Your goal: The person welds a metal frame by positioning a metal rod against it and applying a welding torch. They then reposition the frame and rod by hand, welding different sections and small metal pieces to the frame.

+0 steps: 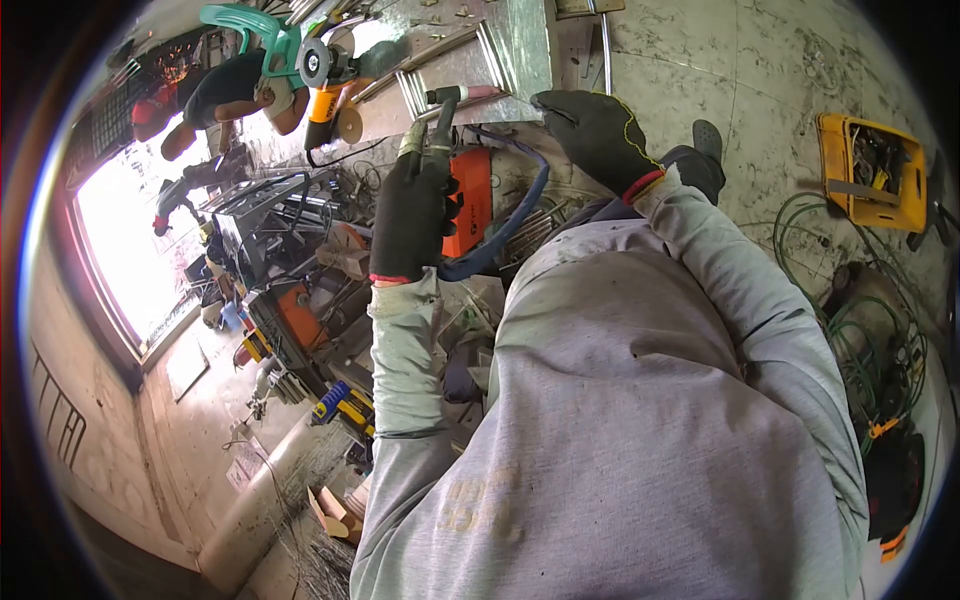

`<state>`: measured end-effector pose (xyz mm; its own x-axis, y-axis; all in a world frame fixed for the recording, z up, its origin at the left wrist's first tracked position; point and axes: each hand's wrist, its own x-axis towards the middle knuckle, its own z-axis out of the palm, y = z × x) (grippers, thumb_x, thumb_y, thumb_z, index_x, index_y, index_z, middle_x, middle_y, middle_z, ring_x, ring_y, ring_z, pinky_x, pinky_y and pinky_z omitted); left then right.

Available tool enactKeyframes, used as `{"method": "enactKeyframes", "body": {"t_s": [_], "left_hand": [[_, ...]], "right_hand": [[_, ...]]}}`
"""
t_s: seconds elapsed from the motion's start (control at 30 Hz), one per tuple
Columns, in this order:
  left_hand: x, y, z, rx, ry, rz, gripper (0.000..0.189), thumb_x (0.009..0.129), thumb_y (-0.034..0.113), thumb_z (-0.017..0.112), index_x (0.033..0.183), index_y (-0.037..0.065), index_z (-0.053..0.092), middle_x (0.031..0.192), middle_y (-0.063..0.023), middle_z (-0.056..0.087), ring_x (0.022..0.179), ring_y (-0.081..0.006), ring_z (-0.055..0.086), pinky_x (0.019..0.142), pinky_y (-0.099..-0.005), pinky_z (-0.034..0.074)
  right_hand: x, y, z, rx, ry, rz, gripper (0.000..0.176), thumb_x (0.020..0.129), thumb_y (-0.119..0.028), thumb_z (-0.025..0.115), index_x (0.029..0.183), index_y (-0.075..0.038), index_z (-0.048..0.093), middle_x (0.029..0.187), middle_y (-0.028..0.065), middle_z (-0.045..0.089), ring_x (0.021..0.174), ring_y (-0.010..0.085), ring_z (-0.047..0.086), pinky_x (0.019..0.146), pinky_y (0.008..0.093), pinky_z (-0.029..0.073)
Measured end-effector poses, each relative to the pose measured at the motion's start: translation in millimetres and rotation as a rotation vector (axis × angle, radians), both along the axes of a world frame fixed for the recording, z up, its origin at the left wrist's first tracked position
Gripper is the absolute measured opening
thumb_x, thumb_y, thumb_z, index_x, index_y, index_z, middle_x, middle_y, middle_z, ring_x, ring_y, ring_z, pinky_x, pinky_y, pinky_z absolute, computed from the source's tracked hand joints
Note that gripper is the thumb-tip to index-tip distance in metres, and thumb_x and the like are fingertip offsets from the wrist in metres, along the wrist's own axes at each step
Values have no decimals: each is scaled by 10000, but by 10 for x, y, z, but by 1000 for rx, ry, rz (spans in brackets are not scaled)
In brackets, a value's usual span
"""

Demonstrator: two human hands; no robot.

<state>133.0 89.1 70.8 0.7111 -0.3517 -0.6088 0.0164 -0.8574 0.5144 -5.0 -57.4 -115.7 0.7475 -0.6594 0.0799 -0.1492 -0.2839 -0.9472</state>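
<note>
Grey sleeves (405, 350), two, with dark gloves: left hand (408, 220) closed round a dark torch-like tool (443, 125), its head at the metal table (527, 60) edge near a frame of bars (492, 58); right hand (600, 140) near that edge, fingers together, grip impossible to tell. Beside the left glove, one blue cable (528, 205) and one orange-red case (473, 195); farther, one orange grinder (322, 105), one green chair (285, 45), one person (222, 92).

Black on the left hand (410, 220), black on the right hand (605, 140), red cuffs (643, 185) on both, yellow edging the right! Blue cable cover (482, 262) between them, orange-red box (474, 200) there too; green chair (285, 45) beyond the left, yellow crate (914, 188) right of both.
</note>
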Motion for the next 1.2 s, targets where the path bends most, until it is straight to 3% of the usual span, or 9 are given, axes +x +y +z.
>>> {"method": "enactKeyframes", "body": {"t_s": [0.13, 0.23, 0.3, 0.47, 0.73, 0.77, 0.83, 1.07, 1.2], "left_hand": [[-89, 10, -22, -5, 11, 90, 203, 1074, 184, 509, 1190, 57, 617, 840, -10, 613, 612, -76, 594, 501, -252, 472], [-69, 37, -67, -26, 1, 104, 121, 1042, 140, 584, 1114, 55, 630, 833, -16, 605, 619, -100, 623, 503, -270, 491], [198, 448, -301, -120, -193, -534, 150, 939, 48, 641, 1088, 42, 628, 848, -45, 603, 640, -148, 662, 503, -307, 518], [244, 389, -248, 131, -548, -1080, 282, 874, -86, 621, 1142, -4, 646, 1003, -97, 689, 699, -173, 677, 545, -279, 572], [33, 119, -70, -19, -31, -120, 202, 841, -106, 592, 1024, -29, 630, 1059, -138, 636, 709, -205, 712, 539, -325, 595], [14, 117, -72, -20, -31, -120, 202, 841, -106, 592, 1024, -29, 630, 1059, -138, 636, 709, -205, 712, 539, -325, 595], [-24, 113, -73, -44, -65, -114, 198, 1010, 205, 553, 1066, 24, 610, 801, -49, 629, 597, -114, 592, 496, -287, 472], [-40, 92, -83, -40, 11, 66, 181, 1024, 195, 558, 1075, 33, 620, 793, -29, 612, 601, -96, 577, 499, -275, 468], [-177, 20, -67, -56, -36, 118, 246, 1090, 144, 493, 1284, 34, 599, 782, 3, 560, 575, -71, 548, 500, -257, 455]], "right_hand": [[56, 139, -349, -221, -29, -93, 220, 962, -278, 703, 1046, -109, 816, 873, 73, 782, 722, 254, 719, 665, 389, 573], [26, 62, -205, 14, 63, 55, 283, 946, -214, 734, 1187, -77, 790, 1164, 130, 781, 1067, 293, 749, 933, 396, 587], [-15, 5, -20, -4, 56, 59, 297, 952, -240, 716, 1205, -100, 786, 1166, 137, 777, 1070, 310, 746, 935, 406, 585], [-3, 7, -81, 63, 70, 72, 308, 954, -259, 706, 1214, -112, 784, 1182, 141, 772, 1072, 316, 744, 938, 408, 583], [-16, -17, -12, 119, 64, 65, 312, 956, -225, 661, 1218, -103, 780, 1170, 153, 772, 1060, 325, 744, 932, 401, 582], [-17, -13, -11, 119, 64, 65, 312, 956, -225, 661, 1218, -103, 780, 1170, 153, 772, 1060, 325, 744, 932, 401, 582], [-18, -10, -12, 106, 44, 51, 312, 955, -225, 661, 1214, -100, 780, 1162, 152, 773, 1057, 322, 743, 933, 397, 580], [1, 21, -85, 119, 56, 51, 310, 960, -234, 663, 1209, -92, 781, 1155, 150, 776, 1031, 319, 749, 919, 399, 585], [-16, 75, -167, -45, 134, 24, 275, 965, -271, 655, 1112, -91, 802, 1016, 171, 775, 943, 361, 739, 839, 443, 588]]}}
